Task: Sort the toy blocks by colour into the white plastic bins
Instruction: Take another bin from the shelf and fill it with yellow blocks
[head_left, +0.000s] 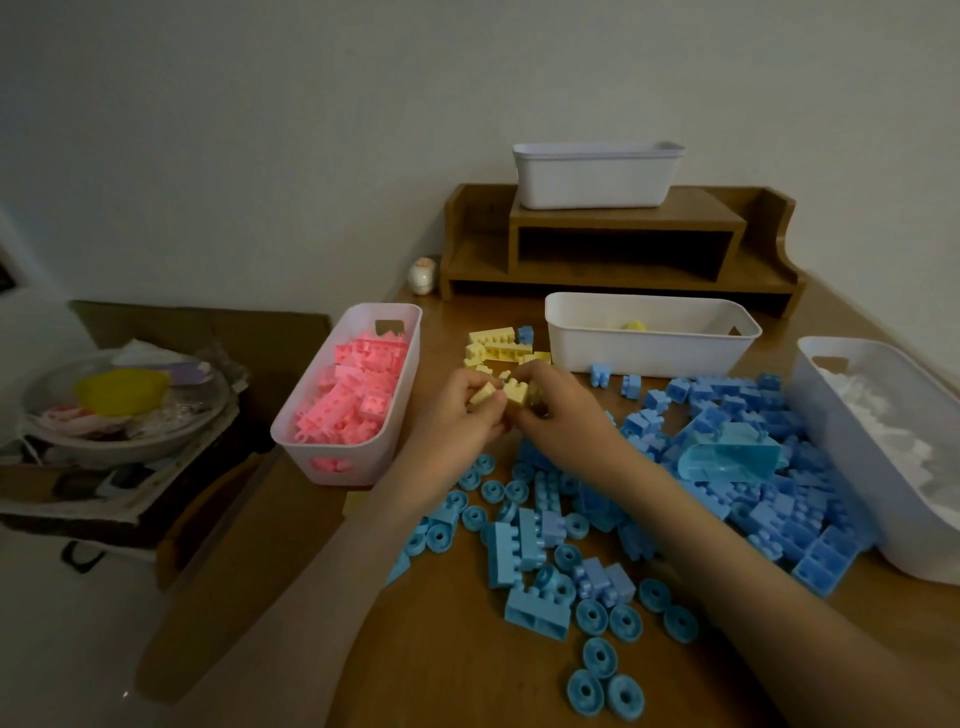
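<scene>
My left hand (457, 410) pinches a small yellow block (482, 393). Touching it, my right hand (561, 410) grips other yellow blocks (517, 391); both hands meet above the table's middle. More yellow blocks (493, 344) lie just behind them. The left bin (400, 364) holds pink blocks (353, 389). A white bin (649, 348) behind the hands has a yellow piece (632, 326) inside. The right bin (852, 447) holds white blocks (883, 431). Blue blocks and wheels (727, 467) cover the table in front and to the right.
An empty-looking white bin (595, 179) stands on a wooden desk shelf (623, 244) at the back. A small figurine (422, 275) sits by the shelf. Left of the table, a cardboard box (197, 332) carries a bowl (124, 410) of odds and ends.
</scene>
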